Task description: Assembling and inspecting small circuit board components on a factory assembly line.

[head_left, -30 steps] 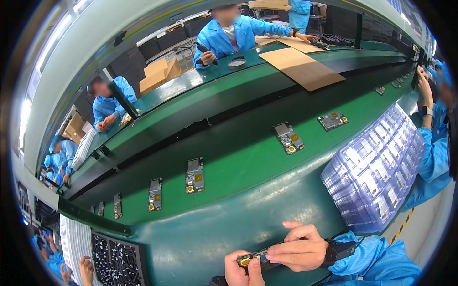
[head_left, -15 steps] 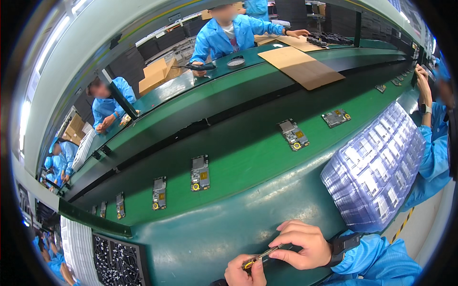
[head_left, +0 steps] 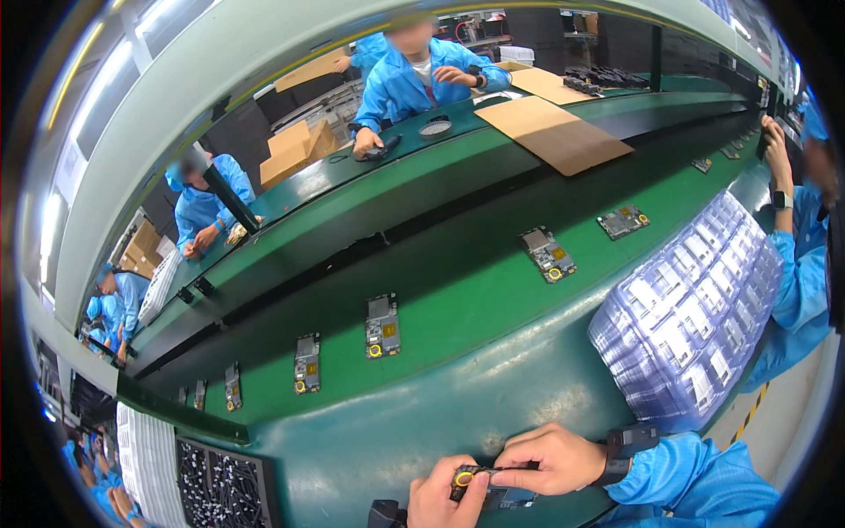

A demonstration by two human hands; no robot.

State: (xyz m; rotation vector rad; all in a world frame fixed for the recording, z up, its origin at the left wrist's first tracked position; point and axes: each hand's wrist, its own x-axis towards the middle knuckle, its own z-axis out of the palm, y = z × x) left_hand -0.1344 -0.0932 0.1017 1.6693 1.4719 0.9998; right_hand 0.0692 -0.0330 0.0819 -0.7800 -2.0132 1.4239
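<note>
Circuit board point(head_left: 464, 479) with a yellow ring shows low in the head view, over the green worktop point(head_left: 352, 440) and beside stacked clear plastic trays point(head_left: 691, 308), pinched between the left hand's point(head_left: 444, 495) thumb and fingers, while whether the right hand's point(head_left: 553, 461) bunched fingertips grip its far edge cannot be told.

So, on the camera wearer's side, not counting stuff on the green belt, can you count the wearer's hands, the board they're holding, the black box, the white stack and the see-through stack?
Hands, one left hand and one right hand: 2
Held circuit board: 1
Black box: 1
White stack: 1
See-through stack: 1
Total: 6
</note>
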